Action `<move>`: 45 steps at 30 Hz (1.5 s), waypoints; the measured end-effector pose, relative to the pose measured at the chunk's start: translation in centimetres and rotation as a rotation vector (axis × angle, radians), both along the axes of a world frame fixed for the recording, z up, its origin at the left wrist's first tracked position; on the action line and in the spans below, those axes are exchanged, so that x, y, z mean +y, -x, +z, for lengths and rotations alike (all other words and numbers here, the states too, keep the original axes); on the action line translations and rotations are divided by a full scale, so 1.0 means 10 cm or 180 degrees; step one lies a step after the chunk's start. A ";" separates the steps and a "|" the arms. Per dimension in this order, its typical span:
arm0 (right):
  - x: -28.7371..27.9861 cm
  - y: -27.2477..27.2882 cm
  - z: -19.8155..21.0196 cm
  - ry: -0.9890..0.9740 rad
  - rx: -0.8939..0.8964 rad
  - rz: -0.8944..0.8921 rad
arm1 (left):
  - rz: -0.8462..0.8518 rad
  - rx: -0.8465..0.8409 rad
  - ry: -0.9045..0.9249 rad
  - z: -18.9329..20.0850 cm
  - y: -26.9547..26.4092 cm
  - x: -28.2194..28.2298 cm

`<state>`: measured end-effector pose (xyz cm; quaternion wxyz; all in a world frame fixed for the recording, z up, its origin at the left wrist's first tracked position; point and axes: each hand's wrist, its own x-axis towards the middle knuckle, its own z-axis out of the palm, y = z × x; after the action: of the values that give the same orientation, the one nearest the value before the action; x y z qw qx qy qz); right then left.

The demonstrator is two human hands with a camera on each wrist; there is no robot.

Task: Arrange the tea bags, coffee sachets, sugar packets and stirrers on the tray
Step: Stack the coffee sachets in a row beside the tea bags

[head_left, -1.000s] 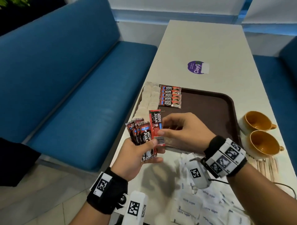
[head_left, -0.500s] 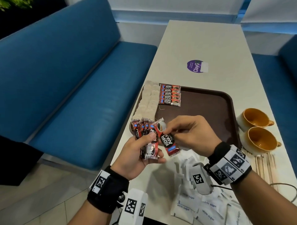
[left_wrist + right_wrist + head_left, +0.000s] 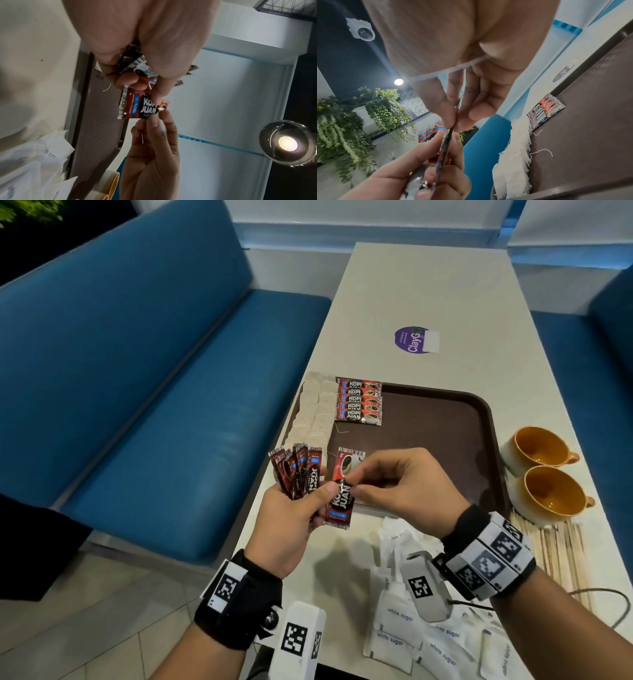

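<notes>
1. A big blue bench seat [image 3: 137, 371] is running along the left side of a long pale table [image 3: 428, 285], and another blue seat [image 3: 599, 354] is sitting on the right.
2. A dark brown tray [image 3: 428, 440] is lying on the table. A purple round sticker [image 3: 412, 339] is sitting past it.
3. White tea bags [image 3: 315, 409] are lying in rows down the tray's left side. Five coffee sachets [image 3: 359, 402] are lying in a neat stack just beside them.
4. Two orange cups [image 3: 544, 470] are sitting just right of the tray, with wooden stirrers [image 3: 555, 549] near them.
5. White sugar packets [image 3: 411, 628] are lying in a loose heap on the table, near the person.
6. The left hand [image 3: 291, 525] is gripping a fan of coffee sachets [image 3: 298, 470] above the table's left edge.
7. The right hand [image 3: 400, 487] is pinching one coffee sachet [image 3: 342, 487] at its side, over the tray's near left corner. The left thumb is touching it too.
8. Only the right wrist view is showing hanging green plants [image 3: 351, 115] and a white dome camera [image 3: 362, 31] up high.
9. Only the left wrist view is showing a round ceiling lamp [image 3: 288, 143].
</notes>
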<state>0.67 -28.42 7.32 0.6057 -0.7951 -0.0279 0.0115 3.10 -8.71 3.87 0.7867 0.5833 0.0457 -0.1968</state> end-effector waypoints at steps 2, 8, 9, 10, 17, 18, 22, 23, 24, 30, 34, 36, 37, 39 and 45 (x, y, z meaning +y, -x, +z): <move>0.00 0.01 0.01 -0.0166 -0.0013 0.0147 | 0.0029 0.0003 0.0043 -0.01 0.00 0.00; -0.07 0.00 0.03 -0.0788 0.0192 -0.0185 | 0.0030 0.0040 0.0169 0.00 -0.06 0.05; -0.08 -0.01 0.02 -0.0905 0.0217 -0.0303 | -0.0041 0.0043 0.0193 0.00 -0.06 0.06; -0.09 -0.01 0.02 -0.1012 0.0244 -0.0397 | -0.0132 0.0041 0.0211 0.01 -0.06 0.07; -0.06 0.01 -0.01 -0.1201 0.0614 -0.0487 | -0.0206 -0.0006 0.0477 0.02 -0.02 -0.02; -0.05 0.01 -0.02 -0.1138 0.0633 -0.0476 | -0.0130 -0.0017 0.0503 0.02 -0.03 -0.03; -0.07 -0.01 -0.06 -0.0903 0.0226 -0.0697 | 0.0077 0.0105 0.0475 0.01 -0.10 -0.01; -0.08 -0.01 -0.07 -0.0886 0.0092 -0.0748 | 0.0112 0.0122 0.0435 0.01 -0.11 0.00; -0.08 -0.01 -0.07 -0.0901 0.0002 -0.0766 | 0.0147 0.0141 0.0390 0.01 -0.13 0.01; -0.11 -0.07 -0.11 -0.0497 -0.0098 -0.0507 | 0.0102 0.0138 0.0178 -0.02 -0.18 0.03; -0.18 -0.17 -0.16 -0.0399 0.0055 -0.0546 | 0.0000 0.0199 0.0052 -0.04 -0.20 0.02; -0.23 -0.25 -0.17 -0.0483 0.0111 -0.0734 | -0.0082 0.0375 0.0093 -0.07 -0.20 0.03; -0.27 -0.31 -0.18 -0.0520 0.0139 -0.0854 | -0.0110 0.0489 0.0137 -0.08 -0.21 0.04; -0.37 -0.44 -0.19 -0.0564 0.0176 -0.1091 | -0.0141 0.0703 0.0290 -0.11 -0.20 0.06; -0.65 -0.99 -0.35 0.0116 0.0295 -0.1360 | -0.0257 0.0755 0.0361 -0.17 -0.22 0.10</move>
<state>10.55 -34.96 3.81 0.5805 -0.7924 0.1693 -0.0802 5.35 -7.72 2.21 0.7989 0.5120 0.1037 -0.2982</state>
